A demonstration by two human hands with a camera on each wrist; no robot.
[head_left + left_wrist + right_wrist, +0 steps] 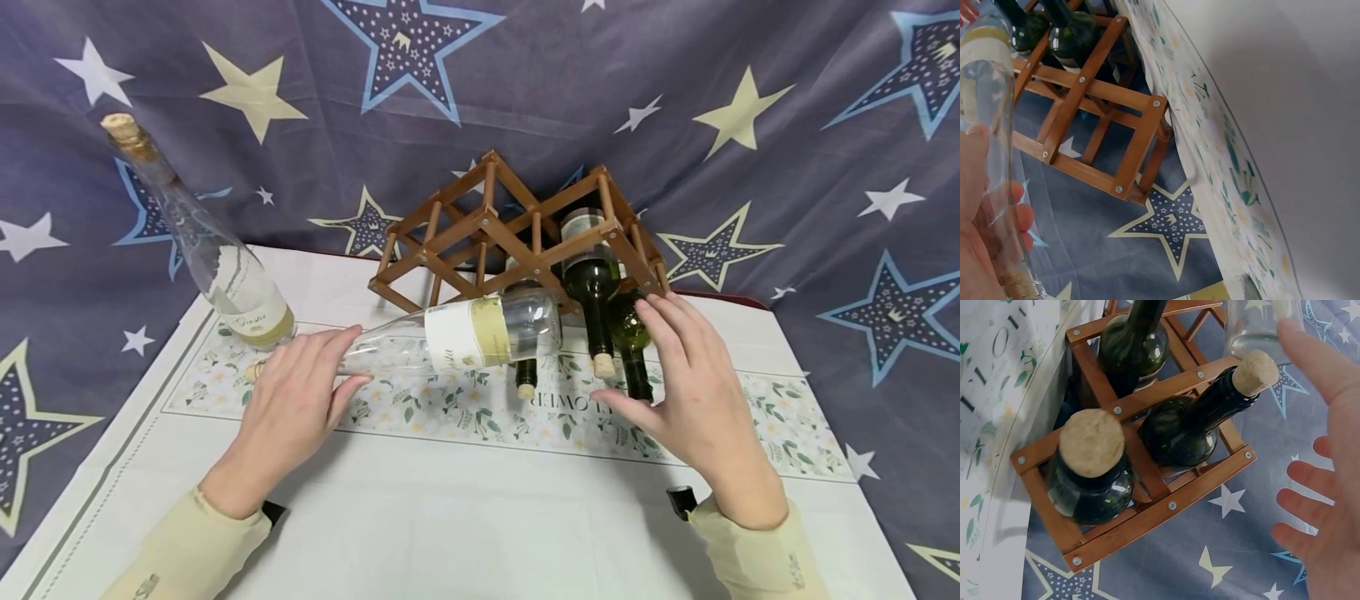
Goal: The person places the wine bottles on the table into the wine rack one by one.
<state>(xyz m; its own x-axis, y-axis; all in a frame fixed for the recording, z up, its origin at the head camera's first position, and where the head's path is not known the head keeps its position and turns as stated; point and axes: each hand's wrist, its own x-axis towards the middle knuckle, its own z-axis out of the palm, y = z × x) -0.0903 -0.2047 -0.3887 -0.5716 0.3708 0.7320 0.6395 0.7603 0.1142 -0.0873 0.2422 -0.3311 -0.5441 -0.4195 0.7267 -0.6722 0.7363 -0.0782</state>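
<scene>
A clear glass wine bottle (468,333) with a white and olive label lies sideways in front of the rack, its base pointing right. My left hand (296,400) grips it round the neck, and a cork (1019,286) shows beyond the palm in the left wrist view. My right hand (693,383) holds nothing; its fingers are spread beside the rack's right end, the thumb apart. Close to it are a dark green bottle (591,283) and a lower green bottle (630,329), both lying in the wooden wine rack (487,221) with necks forward.
A second clear bottle (243,292) with a cork stands upright at the left. Another corked dark bottle neck (527,375) sticks out of the rack behind the held bottle. A flower-patterned runner (450,408) crosses the white table (480,517); a starry cloth (570,75) hangs behind.
</scene>
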